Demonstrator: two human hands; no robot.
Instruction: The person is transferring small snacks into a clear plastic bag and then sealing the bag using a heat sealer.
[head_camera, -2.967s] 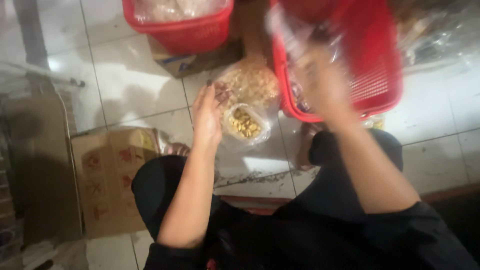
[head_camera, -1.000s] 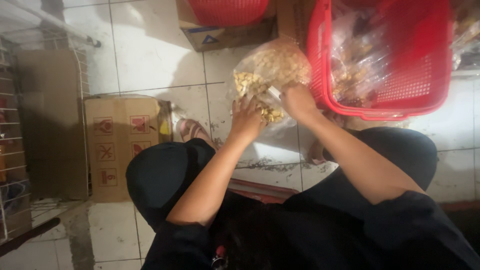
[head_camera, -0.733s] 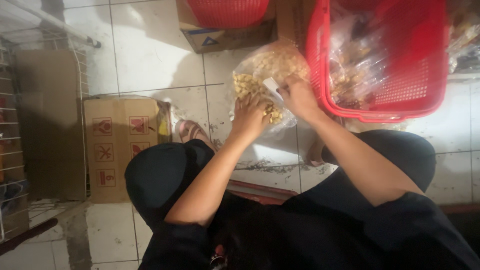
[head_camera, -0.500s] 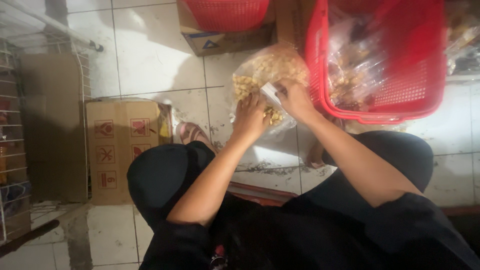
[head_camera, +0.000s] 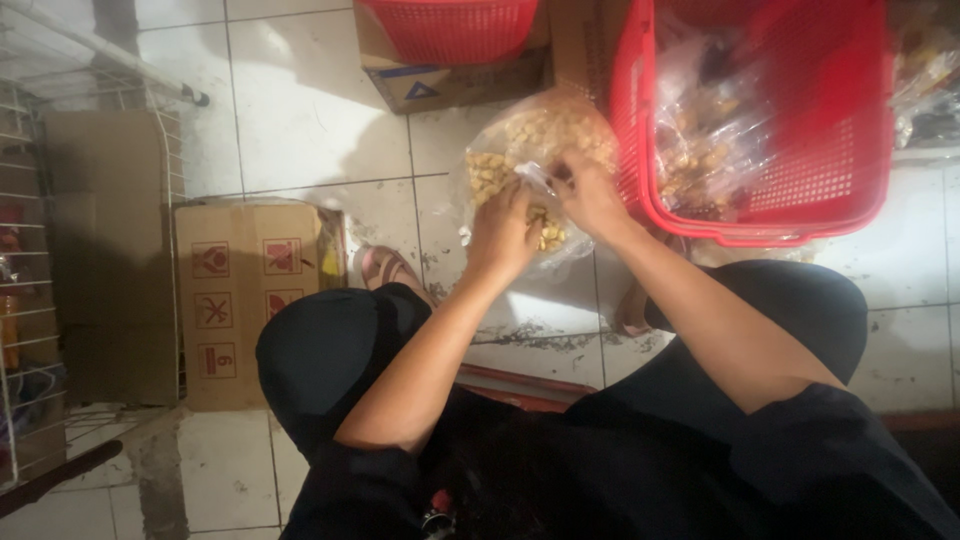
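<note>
Right between both hands' (head_camera: 505, 232) (head_camera: 590, 195) grip, clear snack bag (head_camera: 540, 140).

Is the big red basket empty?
No, the big red basket holds clear bags of snacks, heaped against its left side.

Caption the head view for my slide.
Both hands, left and right, grip a clear snack bag beside a red basket.

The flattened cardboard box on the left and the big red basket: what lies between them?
In the head view, the clear snack bag, gripped by both hands, left hand, right hand.
</note>
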